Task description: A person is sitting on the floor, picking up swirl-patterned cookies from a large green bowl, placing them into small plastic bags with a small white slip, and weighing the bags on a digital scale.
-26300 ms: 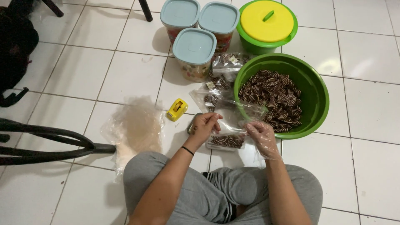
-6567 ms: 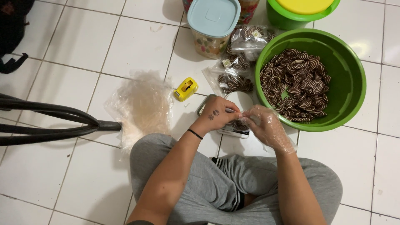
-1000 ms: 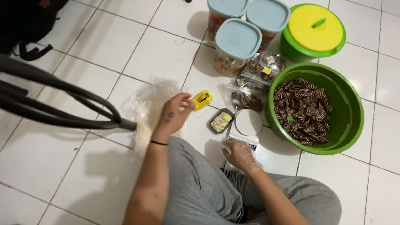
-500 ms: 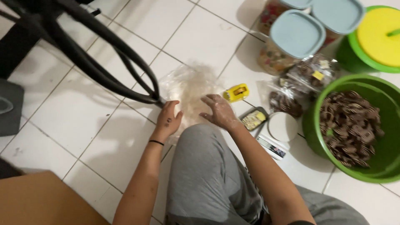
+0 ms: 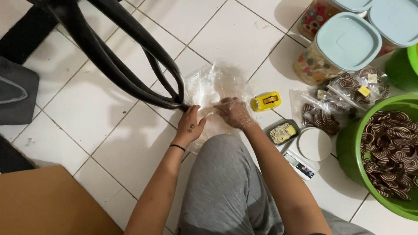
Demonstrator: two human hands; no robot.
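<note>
Both hands, left hand (image 5: 190,127) bare, right hand (image 5: 235,112) gloved, press flat on crinkly clear plastic bags (image 5: 213,87).

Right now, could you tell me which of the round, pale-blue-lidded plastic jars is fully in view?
The pale-blue-lidded jar holding multicoloured pieces, nearest the yellow tape dispenser; the others are cut off by the frame's edge.
</note>
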